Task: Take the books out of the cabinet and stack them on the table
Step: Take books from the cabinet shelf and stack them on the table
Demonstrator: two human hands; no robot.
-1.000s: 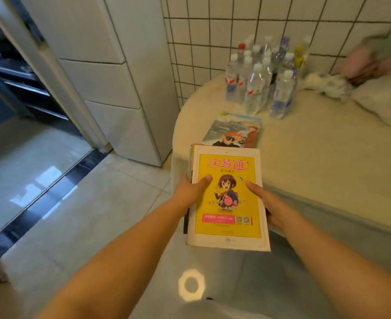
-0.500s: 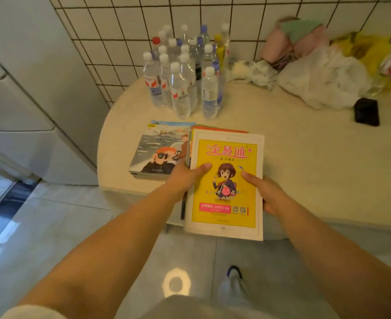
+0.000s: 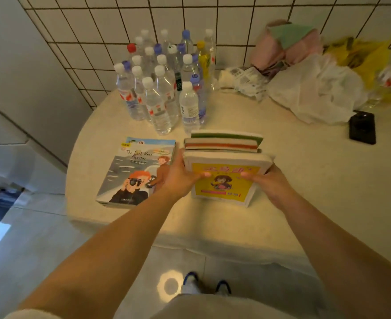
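Both hands hold a stack of books (image 3: 224,155) tilted up on its near edge on the cream, matte table (image 3: 305,180), close to the front edge. The left hand (image 3: 180,178) grips the stack's left side, thumb curled onto the glossy yellow cover of the top book (image 3: 222,185); the right hand (image 3: 268,183) grips the right side the same way. Behind the yellow cover show white page blocks and thin red and green covers. Just left of the stack, a flat paperback with a cartoon photographer (image 3: 137,171) lies near the table's rounded left edge. A cluster of clear plastic bottles (image 3: 164,88) stands at the back edge, against the tiled wall. Crumpled white plastic bags (image 3: 314,93) sit at the back right.
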